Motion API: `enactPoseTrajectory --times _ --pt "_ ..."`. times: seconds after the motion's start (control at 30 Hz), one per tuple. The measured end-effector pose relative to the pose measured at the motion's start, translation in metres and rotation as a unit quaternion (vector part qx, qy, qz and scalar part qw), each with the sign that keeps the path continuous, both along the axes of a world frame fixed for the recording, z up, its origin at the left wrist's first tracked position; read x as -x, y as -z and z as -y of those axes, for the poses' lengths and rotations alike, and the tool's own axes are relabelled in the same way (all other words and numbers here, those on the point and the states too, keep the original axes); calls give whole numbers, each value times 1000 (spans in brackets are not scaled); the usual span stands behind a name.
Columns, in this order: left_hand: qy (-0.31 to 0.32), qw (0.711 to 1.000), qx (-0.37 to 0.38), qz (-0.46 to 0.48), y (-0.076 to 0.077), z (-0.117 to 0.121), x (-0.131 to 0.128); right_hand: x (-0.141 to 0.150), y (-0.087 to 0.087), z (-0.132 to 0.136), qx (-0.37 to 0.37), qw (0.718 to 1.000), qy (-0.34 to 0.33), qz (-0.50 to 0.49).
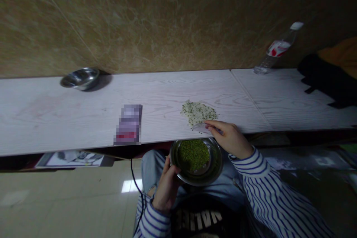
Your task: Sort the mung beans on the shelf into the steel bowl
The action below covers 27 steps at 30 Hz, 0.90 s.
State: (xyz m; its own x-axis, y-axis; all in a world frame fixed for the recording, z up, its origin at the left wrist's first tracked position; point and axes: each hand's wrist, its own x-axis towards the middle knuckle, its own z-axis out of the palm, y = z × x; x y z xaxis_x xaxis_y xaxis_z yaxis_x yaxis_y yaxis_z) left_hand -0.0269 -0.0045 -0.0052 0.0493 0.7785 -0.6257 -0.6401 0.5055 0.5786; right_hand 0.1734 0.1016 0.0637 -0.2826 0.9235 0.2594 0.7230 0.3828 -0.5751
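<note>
A steel bowl (216, 173) with green mung beans (193, 154) in it is held below the table's front edge, over my lap. My left hand (169, 186) grips its left rim, thumb on the near side. On the table lies a flat pile of white grains, which look like rice, mixed with green beans (199, 111). My right hand (231, 137) is closed on a thin clear plastic piece (199, 128) at the near side of this pile, just above the bowl. Its exact kind is hard to make out.
Further left on the whitish table (161, 93) are a blurred-out phone-shaped object (129, 124) and a second steel bowl (82, 79) by the wall. A plastic bottle (279, 50) stands at the back right, near a dark and orange cloth item (331, 70). A black cable (135, 178) hangs down.
</note>
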Motion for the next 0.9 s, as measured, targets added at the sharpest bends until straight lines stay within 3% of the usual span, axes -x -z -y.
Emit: enactPoseTrajectory --times 0.3,0.9 --pt "4 1000 -13 4 0 1 3 3 -3 -4 -3 1000 21 16" --pt "-3 1000 -9 -12 1 0 4 3 -5 -3 5 1000 -20 10"
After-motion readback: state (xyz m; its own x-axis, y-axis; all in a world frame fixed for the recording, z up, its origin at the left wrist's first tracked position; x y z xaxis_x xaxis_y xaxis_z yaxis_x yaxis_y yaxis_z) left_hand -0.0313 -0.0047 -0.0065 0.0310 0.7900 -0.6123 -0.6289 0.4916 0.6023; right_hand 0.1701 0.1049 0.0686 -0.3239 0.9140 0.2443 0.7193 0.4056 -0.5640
